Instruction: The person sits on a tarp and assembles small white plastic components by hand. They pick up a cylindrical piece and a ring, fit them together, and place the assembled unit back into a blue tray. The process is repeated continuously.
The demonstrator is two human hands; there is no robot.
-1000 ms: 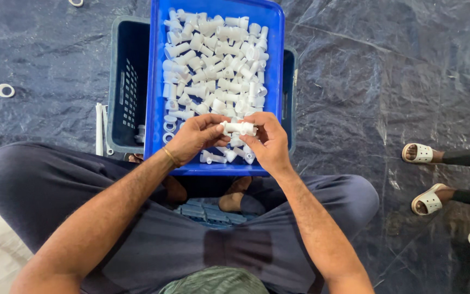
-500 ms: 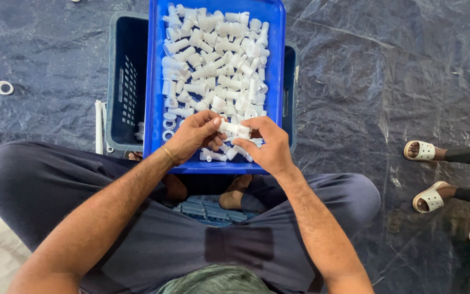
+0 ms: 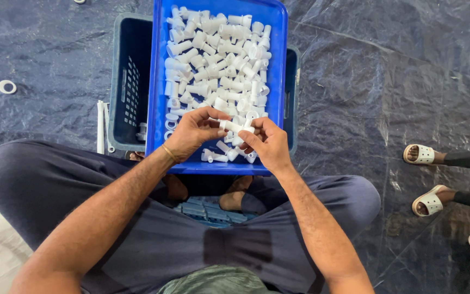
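Just above the near edge of the blue tray (image 3: 159, 81), a small white plastic fitting (image 3: 235, 127) is pinched between the left hand (image 3: 191, 133) and right hand (image 3: 267, 142). Light, stiff and smooth it is judged; its ends are best gripped by fingertips.

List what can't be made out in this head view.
- White fitting: its middle is covered by the fingertips of the left hand and right hand.
- Dark crate: mostly hidden under the blue tray.
- Another person's sandalled feet: body cut off by the right edge.
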